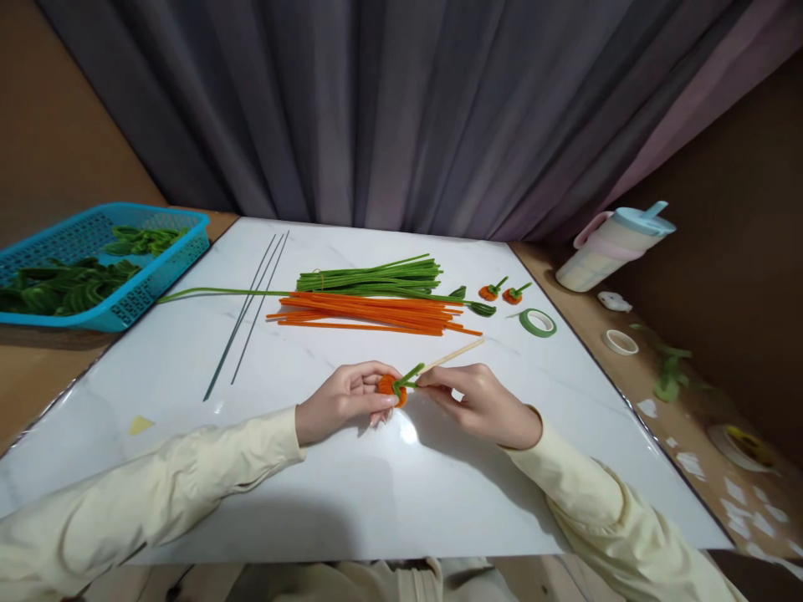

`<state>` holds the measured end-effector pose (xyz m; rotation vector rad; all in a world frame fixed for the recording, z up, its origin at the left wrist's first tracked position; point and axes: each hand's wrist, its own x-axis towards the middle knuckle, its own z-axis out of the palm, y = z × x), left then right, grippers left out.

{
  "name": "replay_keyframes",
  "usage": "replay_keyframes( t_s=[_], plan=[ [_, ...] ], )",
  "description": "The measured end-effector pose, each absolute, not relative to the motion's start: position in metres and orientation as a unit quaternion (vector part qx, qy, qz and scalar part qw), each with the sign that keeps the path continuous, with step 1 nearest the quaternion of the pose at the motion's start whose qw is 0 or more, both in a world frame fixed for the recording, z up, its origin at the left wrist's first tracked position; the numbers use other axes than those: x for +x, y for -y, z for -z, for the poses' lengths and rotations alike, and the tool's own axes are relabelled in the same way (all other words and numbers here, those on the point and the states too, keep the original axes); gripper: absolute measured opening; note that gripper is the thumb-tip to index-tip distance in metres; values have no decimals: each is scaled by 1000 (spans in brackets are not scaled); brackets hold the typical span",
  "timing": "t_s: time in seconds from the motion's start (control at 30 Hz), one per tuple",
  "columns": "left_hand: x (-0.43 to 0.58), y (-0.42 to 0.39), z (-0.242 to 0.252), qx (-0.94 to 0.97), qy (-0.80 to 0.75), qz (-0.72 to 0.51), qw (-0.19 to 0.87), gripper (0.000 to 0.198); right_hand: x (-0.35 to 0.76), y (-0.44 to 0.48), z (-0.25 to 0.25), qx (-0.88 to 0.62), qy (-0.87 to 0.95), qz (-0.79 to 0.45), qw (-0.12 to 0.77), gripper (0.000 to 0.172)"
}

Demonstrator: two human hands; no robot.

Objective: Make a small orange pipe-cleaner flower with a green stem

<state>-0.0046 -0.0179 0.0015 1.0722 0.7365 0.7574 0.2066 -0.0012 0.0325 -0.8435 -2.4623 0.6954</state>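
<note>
My left hand (pixel 352 395) is closed round a small orange pipe-cleaner pumpkin (pixel 389 386) with green strands on its top. One green strand (pixel 412 372) sticks up from it toward the upper right. Another strand runs sideways to my right hand (pixel 472 403), whose thumb and forefinger pinch its end. Just behind those fingers a thin pale wooden stick (pixel 455 354) slants up to the right; whether it touches them I cannot tell. Two finished-looking orange pumpkins with green stems (pixel 488 292) (pixel 513 295) lie farther back on the right.
Orange pipe cleaners (pixel 376 313) and a green bundle (pixel 370 276) lie mid-table. Dark thin wires (pixel 242 322) and a blue basket (pixel 135 301) of green pieces are left. Green tape (pixel 538 323), a tumbler (pixel 606 251) and paper scraps (pixel 690 465) are right.
</note>
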Motion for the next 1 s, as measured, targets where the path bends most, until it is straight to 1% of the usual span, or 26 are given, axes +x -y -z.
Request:
replay_keyframes(
  t_s=[0.13, 0.27, 0.33, 0.5, 0.6, 0.73, 0.77, 0.87, 1.0],
  plan=[
    [-5, 18, 0, 477, -328, -343, 740, 31, 207, 0, -36, -306, 890, -259, 217, 15],
    [-5, 17, 0, 482, -324, -326, 746, 32, 208, -1, -37, -294, 886, -304, 190, 14],
    [-5, 17, 0, 490, -318, -309, 750, 31, 208, -2, -38, -298, 879, -320, 190, 14],
    [-5, 18, -2, 505, -303, -274, 760, 29, 208, -2, -42, -273, 883, -317, 210, 17],
    [-5, 19, -3, 506, -298, -263, 766, 28, 205, 1, -43, -248, 892, -324, 195, 14],
    [-5, 18, -2, 500, -309, -280, 759, 28, 203, 6, -40, -281, 883, -340, 161, 19],
    [-5, 18, -2, 499, -312, -285, 757, 29, 203, 6, -39, -293, 879, -342, 155, 19],
    [-5, 18, -1, 501, -313, -288, 754, 28, 204, 6, -38, -306, 880, -332, 146, 10],
    [-6, 17, -2, 501, -319, -276, 755, 28, 206, 3, -39, -297, 888, -315, 156, 15]
  ],
)
